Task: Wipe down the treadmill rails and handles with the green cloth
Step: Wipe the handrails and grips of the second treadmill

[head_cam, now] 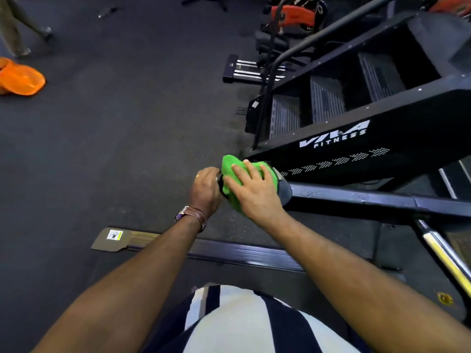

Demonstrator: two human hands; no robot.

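A dark rubber gym floor (114, 136) is filling most of the view. A large black stair-climbing machine with white "VIVA FITNESS" lettering (382, 138) is standing on it at the upper right. The person's navy-and-white striped shirt (242, 324) is showing at the bottom edge, with both bare forearms reaching forward from it. A long black metal handrail (356, 198) is running in from the right edge, in front of the machine, and ending near the middle of the view. A bright orange plastic object (20, 79) is lying on the floor at the far left, well apart from the hands. The green microfibre cloth (228, 165) is draped over the end of the handrail, covering it on top. The right hand (254, 192) is lying flat on the cloth, its fingers straight and spread, pressing it down onto the rail. The left hand (205, 188) is sitting just beside the cloth's left edge, its fingers curling round the dark tip of the handrail poking out there. A brown-strapped wristwatch (190, 215) is sitting on the left wrist, and a small yellow ring (197, 176) is showing on a left finger.
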